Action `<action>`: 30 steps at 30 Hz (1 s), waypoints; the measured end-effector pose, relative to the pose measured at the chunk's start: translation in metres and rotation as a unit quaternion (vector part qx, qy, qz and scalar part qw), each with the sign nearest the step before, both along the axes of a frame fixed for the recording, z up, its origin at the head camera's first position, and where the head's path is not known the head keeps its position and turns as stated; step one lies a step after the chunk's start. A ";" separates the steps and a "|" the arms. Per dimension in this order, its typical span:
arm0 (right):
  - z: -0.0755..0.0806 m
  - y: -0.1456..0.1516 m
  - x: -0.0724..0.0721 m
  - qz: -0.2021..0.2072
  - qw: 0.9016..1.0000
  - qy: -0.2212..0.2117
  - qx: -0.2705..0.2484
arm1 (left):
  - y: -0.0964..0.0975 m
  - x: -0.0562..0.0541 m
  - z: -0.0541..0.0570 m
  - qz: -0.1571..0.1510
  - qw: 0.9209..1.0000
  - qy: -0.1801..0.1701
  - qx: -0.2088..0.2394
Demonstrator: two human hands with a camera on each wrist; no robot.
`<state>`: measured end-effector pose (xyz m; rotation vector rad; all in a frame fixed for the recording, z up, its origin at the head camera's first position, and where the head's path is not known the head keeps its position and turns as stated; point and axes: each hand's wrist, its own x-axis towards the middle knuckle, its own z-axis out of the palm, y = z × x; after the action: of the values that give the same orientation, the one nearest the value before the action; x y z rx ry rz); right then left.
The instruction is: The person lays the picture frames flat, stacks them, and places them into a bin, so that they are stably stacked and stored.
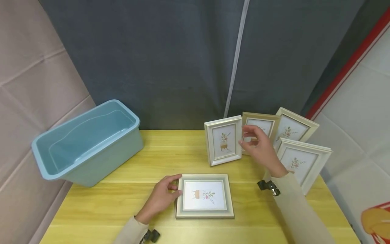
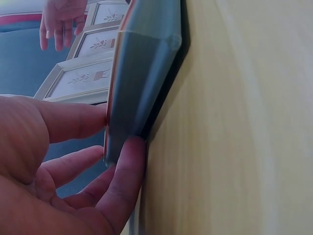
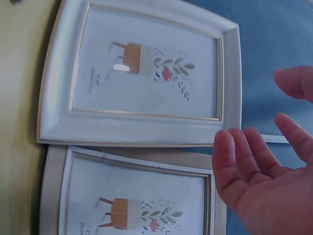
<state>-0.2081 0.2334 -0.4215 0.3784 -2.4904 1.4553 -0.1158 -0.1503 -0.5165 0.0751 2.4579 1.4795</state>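
while left hand [image 1: 160, 196] pinches the flat frame [image 1: 204, 196], right hand [image 1: 262, 149] raised beside standing frame [image 1: 223, 140], fingers parted

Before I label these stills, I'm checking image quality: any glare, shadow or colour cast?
Head view: pale glints inside the blue bin, soft shadow beside the right sleeve; left wrist view: bluish tint on the near frame; right wrist view: white glare patch on the upper frame.
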 end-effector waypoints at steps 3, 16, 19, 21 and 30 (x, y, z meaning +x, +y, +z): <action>0.004 -0.001 -0.012 -0.015 1.000 0.012 -0.003 | 0.000 0.000 0.000 0.004 1.000 -0.006 0.005; 0.007 -0.002 -0.048 -0.033 0.995 -0.014 0.097 | 0.001 -0.001 -0.004 0.004 1.000 -0.011 0.011; 0.005 -0.002 -0.051 -0.019 0.993 -0.042 0.112 | 0.002 -0.001 -0.004 0.003 1.000 -0.011 0.011; 0.005 -0.002 -0.053 -0.011 0.992 -0.053 0.111 | 0.002 -0.001 -0.004 0.003 1.000 -0.013 0.011; -0.003 0.005 -0.053 -0.001 0.994 -0.051 0.095 | 0.003 -0.001 -0.003 0.002 1.000 -0.010 0.011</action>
<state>-0.2607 0.2380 -0.4240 0.3423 -2.7198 1.2692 -0.1167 -0.1472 -0.5191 0.0600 2.4273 1.5008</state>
